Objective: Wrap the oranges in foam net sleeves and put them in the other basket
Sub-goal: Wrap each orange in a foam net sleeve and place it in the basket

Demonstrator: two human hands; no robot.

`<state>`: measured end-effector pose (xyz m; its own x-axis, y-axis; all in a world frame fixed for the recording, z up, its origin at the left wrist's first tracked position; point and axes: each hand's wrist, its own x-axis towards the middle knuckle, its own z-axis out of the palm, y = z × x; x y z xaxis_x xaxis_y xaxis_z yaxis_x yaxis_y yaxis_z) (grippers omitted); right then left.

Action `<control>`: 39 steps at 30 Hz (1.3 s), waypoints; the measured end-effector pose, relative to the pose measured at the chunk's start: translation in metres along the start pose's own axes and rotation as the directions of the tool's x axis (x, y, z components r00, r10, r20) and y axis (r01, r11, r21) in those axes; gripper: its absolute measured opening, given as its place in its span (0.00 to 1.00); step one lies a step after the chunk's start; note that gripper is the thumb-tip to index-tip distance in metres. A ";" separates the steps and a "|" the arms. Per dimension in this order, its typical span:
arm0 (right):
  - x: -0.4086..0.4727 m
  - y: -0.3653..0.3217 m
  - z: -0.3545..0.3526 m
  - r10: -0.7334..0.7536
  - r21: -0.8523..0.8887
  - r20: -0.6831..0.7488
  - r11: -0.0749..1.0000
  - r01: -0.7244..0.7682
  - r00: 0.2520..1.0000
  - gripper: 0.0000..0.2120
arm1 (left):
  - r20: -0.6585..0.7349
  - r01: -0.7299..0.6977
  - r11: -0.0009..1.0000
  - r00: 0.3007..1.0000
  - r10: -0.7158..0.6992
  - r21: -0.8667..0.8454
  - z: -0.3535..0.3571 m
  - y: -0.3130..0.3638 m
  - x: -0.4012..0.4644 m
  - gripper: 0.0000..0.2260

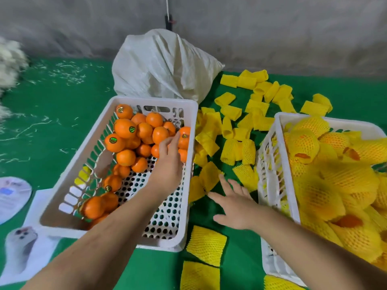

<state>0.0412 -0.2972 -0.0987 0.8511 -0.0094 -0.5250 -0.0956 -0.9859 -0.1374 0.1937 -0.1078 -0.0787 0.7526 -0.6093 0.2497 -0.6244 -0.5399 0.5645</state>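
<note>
Neither hand grips anything yet. Left hand (169, 162) reaches into the left basket (104, 126) with fingers extended, their tips at an orange (184, 137) lying against the basket's right wall; whether they touch it I cannot tell. Right hand (234, 203) is spread flat and empty over the green mat (62, 97), its fingertips (222, 177) at a yellow foam sleeve (209, 176) lying between the two baskets. More loose sleeves (236, 130) lie scattered toward the mat's far edge. Right basket (278, 155) already holds many wrapped oranges (305, 143).

Risks, as I judge them: the chosen orange sits wedged against the wall among a heap, so pulling it could set neighbours rolling. Sleeves overlap, so the right hand might lift two together or snag one on another.
</note>
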 end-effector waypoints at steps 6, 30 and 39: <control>0.060 0.020 0.004 -0.049 0.064 0.175 0.997 0.038 0.983 0.36 | 0.381 0.171 0.832 0.827 -0.413 0.528 0.032 -0.073 -0.001 0.40; 0.035 -0.009 -0.054 0.531 0.900 -0.435 0.238 0.365 0.727 0.08 | 0.094 0.350 0.490 0.876 -0.473 -0.799 -0.039 0.037 0.001 0.27; -0.033 -0.052 -0.047 0.615 0.876 -0.481 0.360 0.321 0.625 0.15 | 0.413 0.430 0.202 0.902 -0.124 -0.880 -0.006 0.086 -0.058 0.35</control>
<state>0.0423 -0.2537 -0.0349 0.7215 -0.6923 -0.0083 -0.2136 -0.2112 -0.9538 0.0978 -0.1156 -0.0402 0.6703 -0.7225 -0.1694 0.3814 0.1395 0.9138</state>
